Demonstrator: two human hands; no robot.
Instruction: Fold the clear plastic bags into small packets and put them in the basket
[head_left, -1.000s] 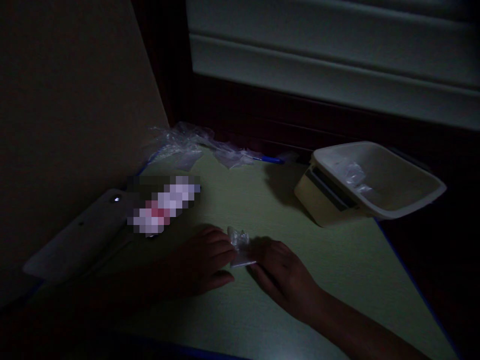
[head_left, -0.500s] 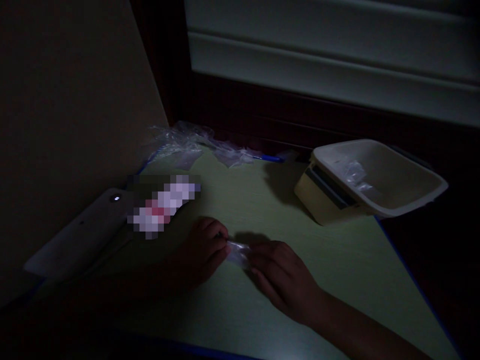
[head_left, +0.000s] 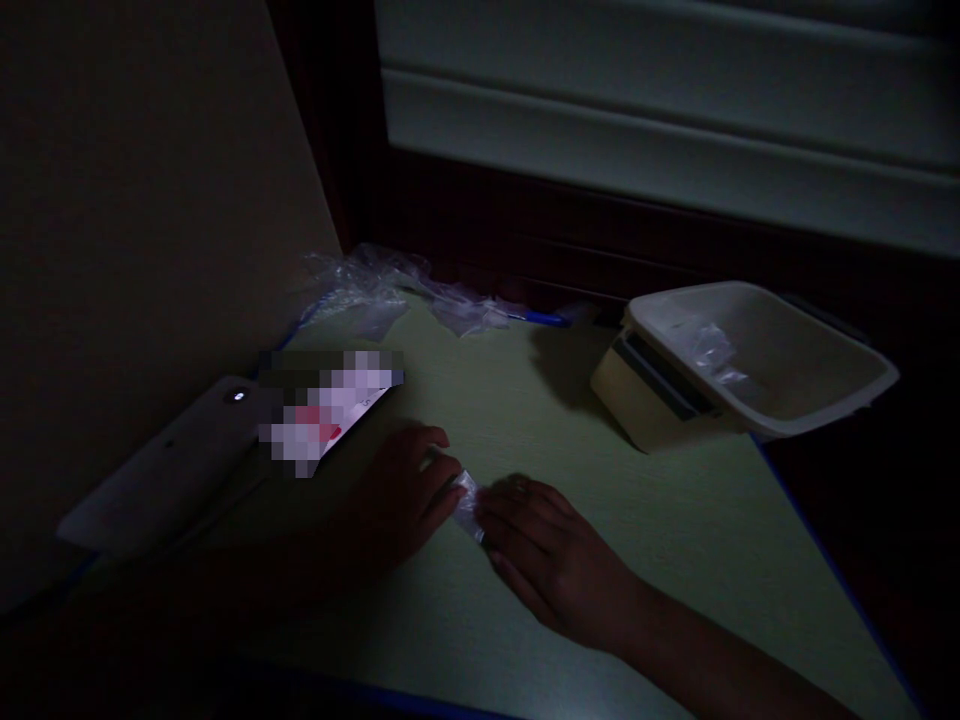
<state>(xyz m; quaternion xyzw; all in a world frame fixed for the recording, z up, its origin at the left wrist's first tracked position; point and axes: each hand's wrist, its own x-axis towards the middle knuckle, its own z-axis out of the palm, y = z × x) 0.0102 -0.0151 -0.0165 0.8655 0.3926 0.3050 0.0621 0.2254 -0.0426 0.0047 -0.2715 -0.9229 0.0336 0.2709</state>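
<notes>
Between my two hands lies a small, crinkled clear plastic bag (head_left: 468,500), close to the tabletop. My left hand (head_left: 409,490) is curled, its thumb and a finger pinched at the bag's left edge, while another finger is raised and bent. On the other side, my right hand (head_left: 551,550) holds the bag's right edge under its bent fingertips, palm down. Part of the bag is hidden under the fingers. What it contains, if anything, I cannot make out in the dim light.
A pale green table (head_left: 450,630) has blue edges. Crumpled clear plastic bags (head_left: 367,285) and a blue pen-like thing (head_left: 546,318) lie along its back. An open cream container (head_left: 652,430) at right holds clear plastic. At left are a lit phone-like device (head_left: 360,405), partly blurred, and a white phone (head_left: 165,465).
The bag has turned and its lower end now points toward me. A finger of my left hand has lifted away, and my right hand has shifted slightly left and flattened.
</notes>
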